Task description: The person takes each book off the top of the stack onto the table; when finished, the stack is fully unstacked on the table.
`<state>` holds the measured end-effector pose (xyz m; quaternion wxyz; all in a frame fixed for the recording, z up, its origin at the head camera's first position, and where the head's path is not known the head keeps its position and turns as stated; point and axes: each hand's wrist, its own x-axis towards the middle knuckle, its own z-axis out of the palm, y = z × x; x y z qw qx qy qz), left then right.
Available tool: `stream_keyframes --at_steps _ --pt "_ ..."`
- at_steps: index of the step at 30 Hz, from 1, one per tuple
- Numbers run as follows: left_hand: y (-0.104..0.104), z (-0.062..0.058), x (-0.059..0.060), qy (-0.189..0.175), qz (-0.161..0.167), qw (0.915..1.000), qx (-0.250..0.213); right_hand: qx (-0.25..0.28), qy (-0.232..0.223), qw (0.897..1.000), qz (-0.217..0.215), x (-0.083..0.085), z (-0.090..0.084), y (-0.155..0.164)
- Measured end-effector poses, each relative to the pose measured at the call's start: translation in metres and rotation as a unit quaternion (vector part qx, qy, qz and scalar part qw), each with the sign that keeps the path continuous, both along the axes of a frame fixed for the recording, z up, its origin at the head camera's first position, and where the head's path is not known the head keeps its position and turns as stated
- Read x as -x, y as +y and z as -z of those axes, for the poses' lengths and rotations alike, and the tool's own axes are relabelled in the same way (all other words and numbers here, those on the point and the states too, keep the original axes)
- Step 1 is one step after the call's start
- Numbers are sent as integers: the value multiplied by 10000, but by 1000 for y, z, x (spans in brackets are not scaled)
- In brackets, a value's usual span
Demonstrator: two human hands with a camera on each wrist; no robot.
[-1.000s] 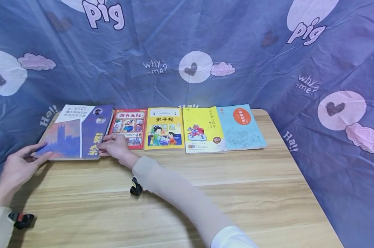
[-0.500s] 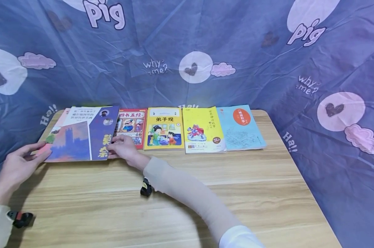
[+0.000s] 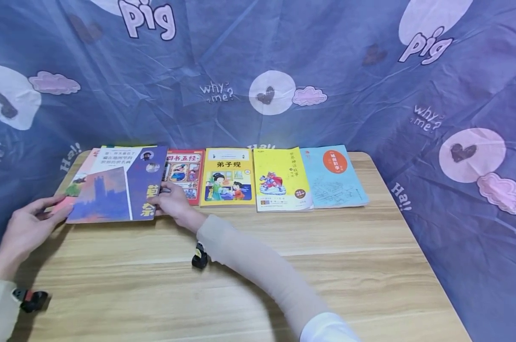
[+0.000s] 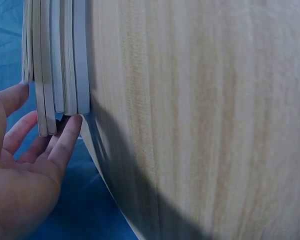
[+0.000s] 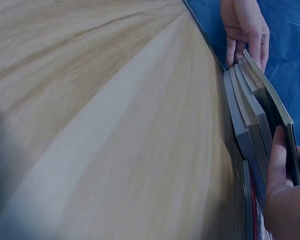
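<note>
A purple-and-white book with a painted tower on its cover lies over a stack of books at the table's left. Its right side is raised, with a gap beneath it in the right wrist view. My right hand pinches that right edge, fingers below and thumb on the other side. At the stack's left end, my left hand touches the book ends with fairly straight fingers. Part of a pink-covered book shows under the top one; most of the covers below are hidden.
To the right lie a red book, a yellow-bordered book, a yellow book and a light blue book in a row. A blue printed cloth hangs behind the wooden table.
The top book has slid right and slightly toward me with my right hand, uncovering part of the pink cover below and covering more of the red book. My left hand has stayed nearly in place.
</note>
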<state>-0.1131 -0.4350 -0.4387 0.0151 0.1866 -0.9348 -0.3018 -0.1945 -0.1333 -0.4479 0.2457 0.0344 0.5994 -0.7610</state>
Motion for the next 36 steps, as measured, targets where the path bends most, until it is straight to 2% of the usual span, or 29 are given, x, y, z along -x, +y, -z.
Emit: stream_keyframes --at_steps 7,12,17,24,36 --pt "1 -3 1 126 -3 9999 79 -212 305 9979 -527 6 -5 35" --pt "3 -4 1 126 28 9997 208 -383 232 9957 -811 8 -9 64" --pt "2 -2 0 247 98 9995 193 -297 92 9956 -883 9 -13 91" --pt "2 -4 1 261 88 9994 187 -286 303 9930 -1108 11 -18 141" --pt "1 -2 1 250 72 9996 128 -429 341 9933 -1019 -3 -21 234"
